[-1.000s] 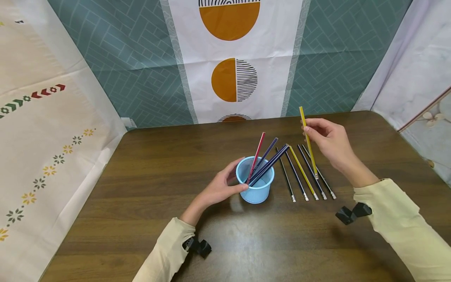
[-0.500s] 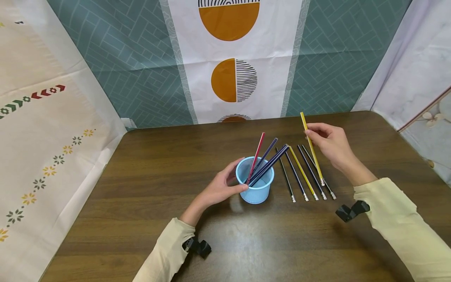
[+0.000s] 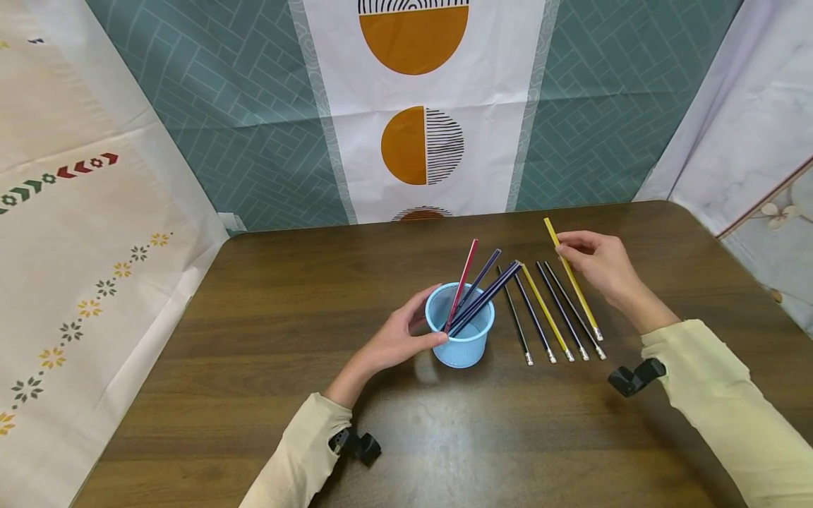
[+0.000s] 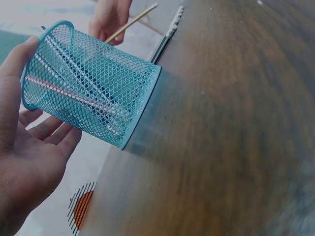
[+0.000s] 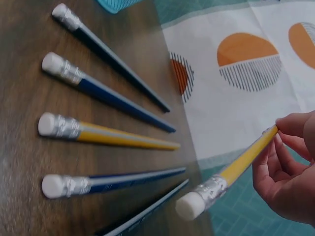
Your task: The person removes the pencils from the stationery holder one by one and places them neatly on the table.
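My left hand (image 3: 401,331) holds a light blue mesh pencil cup (image 4: 93,83) by its rim, thumb on the near side and fingers round the left. Inside the cup lean a red pencil (image 3: 461,282) and several dark blue pencils (image 3: 485,300). My right hand (image 3: 600,264) pinches a yellow pencil (image 3: 574,282) near its far end, with the white eraser toward me. In the right wrist view this pencil (image 5: 241,164) is tilted, its eraser end over the dark pencil at the end of a row. That row has another yellow pencil (image 3: 547,310) in its middle.
Two dark pencils (image 3: 516,317) lie between the cup and the yellow one in the row, and two more (image 3: 564,310) lie to its right. All rest on a brown wooden table (image 3: 286,317). Patterned cloths (image 3: 267,106) hang behind it.
My right hand has moved down toward the table and slightly right with the yellow pencil, whose eraser end now sits beyond the row's right side. My left hand and the cup have stayed put.
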`<state>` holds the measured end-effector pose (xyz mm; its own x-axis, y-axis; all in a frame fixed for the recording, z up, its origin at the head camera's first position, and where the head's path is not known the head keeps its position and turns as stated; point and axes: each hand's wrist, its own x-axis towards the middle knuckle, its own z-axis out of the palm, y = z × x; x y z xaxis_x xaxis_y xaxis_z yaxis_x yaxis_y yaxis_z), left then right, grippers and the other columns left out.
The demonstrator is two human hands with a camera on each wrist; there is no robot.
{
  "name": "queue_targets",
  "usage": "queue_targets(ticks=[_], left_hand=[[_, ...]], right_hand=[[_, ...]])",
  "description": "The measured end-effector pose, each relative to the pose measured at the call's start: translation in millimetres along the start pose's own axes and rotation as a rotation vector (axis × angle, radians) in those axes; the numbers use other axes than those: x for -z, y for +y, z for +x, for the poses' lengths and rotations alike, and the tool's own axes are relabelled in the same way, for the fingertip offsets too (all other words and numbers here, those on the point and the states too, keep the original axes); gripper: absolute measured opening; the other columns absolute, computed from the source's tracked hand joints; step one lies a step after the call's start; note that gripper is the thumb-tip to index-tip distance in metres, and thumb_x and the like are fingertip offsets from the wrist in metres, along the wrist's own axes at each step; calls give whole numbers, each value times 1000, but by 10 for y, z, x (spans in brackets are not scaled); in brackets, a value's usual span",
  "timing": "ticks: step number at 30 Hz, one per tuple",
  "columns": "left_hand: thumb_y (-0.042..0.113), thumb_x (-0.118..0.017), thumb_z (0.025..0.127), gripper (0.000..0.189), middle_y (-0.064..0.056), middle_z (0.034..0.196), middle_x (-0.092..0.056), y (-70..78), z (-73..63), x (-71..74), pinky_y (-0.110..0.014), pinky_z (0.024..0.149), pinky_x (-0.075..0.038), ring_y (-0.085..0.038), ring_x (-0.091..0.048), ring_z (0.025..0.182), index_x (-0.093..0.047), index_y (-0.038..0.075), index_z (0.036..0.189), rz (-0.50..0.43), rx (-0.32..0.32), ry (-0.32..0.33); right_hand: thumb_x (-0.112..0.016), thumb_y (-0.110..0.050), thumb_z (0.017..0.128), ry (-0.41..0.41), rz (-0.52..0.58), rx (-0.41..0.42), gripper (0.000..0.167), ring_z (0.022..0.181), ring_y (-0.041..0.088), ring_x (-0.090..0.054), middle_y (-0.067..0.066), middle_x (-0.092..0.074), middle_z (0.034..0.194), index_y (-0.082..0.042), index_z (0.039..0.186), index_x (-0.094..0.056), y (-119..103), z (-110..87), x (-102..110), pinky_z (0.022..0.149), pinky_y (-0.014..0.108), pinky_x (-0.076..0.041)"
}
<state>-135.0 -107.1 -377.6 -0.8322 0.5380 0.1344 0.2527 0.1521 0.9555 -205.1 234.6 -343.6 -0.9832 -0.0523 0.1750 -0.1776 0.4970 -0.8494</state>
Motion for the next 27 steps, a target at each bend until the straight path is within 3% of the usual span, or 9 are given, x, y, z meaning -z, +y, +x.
queue_targets(ticks=[4, 12, 27], left_hand=[[0, -68, 88, 76, -17, 147, -38, -111, 22, -1, -41, 106, -36, -32, -41, 132, -27, 6, 152, -6, -16, 5], [8, -70, 89, 73, -11, 146, -41, -150, 18, 6, -37, 106, -37, -26, -43, 131, -31, 12, 151, -13, -39, 8], [1, -68, 88, 75, -20, 147, -37, -124, 34, 11, -41, 106, -36, -34, -41, 132, -27, 2, 151, 1, -6, -5]], right_hand=[[-59, -16, 98, -29, -35, -31, 36, 78, -1, -55, 0, -64, 98, 9, 124, -59, 84, 18, 19, 65, 15, -49], [-57, -16, 98, -57, -74, -74, 36, 79, 1, -55, 20, -61, 112, 10, 123, -59, 216, 45, 49, 66, 18, -50], [-57, -18, 98, -96, -127, -134, 35, 81, 8, -53, 23, -61, 114, 8, 122, -60, 452, 15, 99, 63, 20, -48]])
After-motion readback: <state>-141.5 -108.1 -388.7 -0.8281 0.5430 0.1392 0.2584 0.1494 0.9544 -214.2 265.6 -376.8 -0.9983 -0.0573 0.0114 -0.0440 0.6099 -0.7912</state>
